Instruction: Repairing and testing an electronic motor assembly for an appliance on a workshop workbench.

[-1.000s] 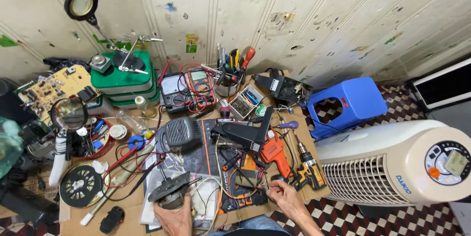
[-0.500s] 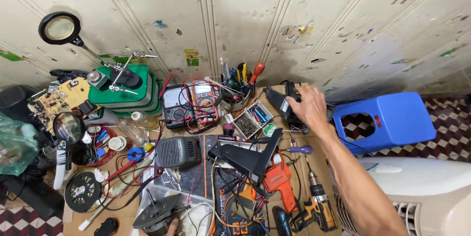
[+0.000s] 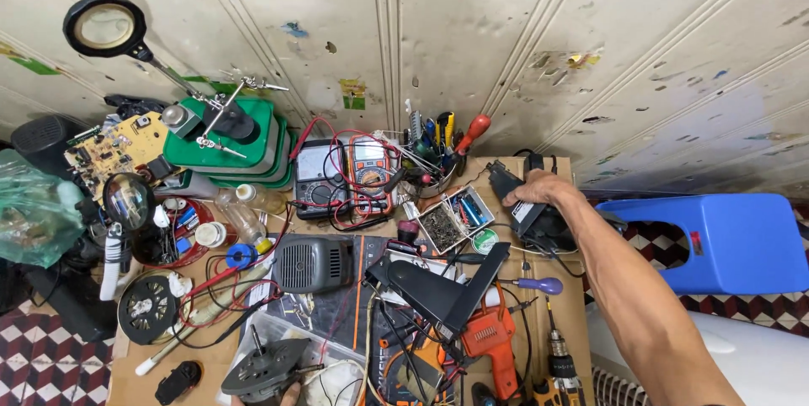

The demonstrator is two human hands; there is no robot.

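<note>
My right hand (image 3: 539, 193) reaches to the far right corner of the workbench and is closed over a black hot-air gun or similar black tool (image 3: 527, 208) lying there. My left hand (image 3: 286, 394) shows only as fingertips at the bottom edge, holding a dark round motor part (image 3: 263, 370). In front of the right hand lie a small box of screws (image 3: 440, 225), a black bracket (image 3: 438, 288) and an orange drill (image 3: 489, 340).
Two multimeters (image 3: 345, 174) with red leads sit at the back, beside a cup of screwdrivers (image 3: 434, 149). Green trays (image 3: 232, 140), a magnifier lamp (image 3: 105, 26), a circuit board (image 3: 114, 149) stand left. A blue stool (image 3: 716, 241) and white fan housing (image 3: 758, 364) are right.
My right hand went from the near edge of the bench up to the far right corner and now rests closed on the black tool. The view has tilted upward.
</note>
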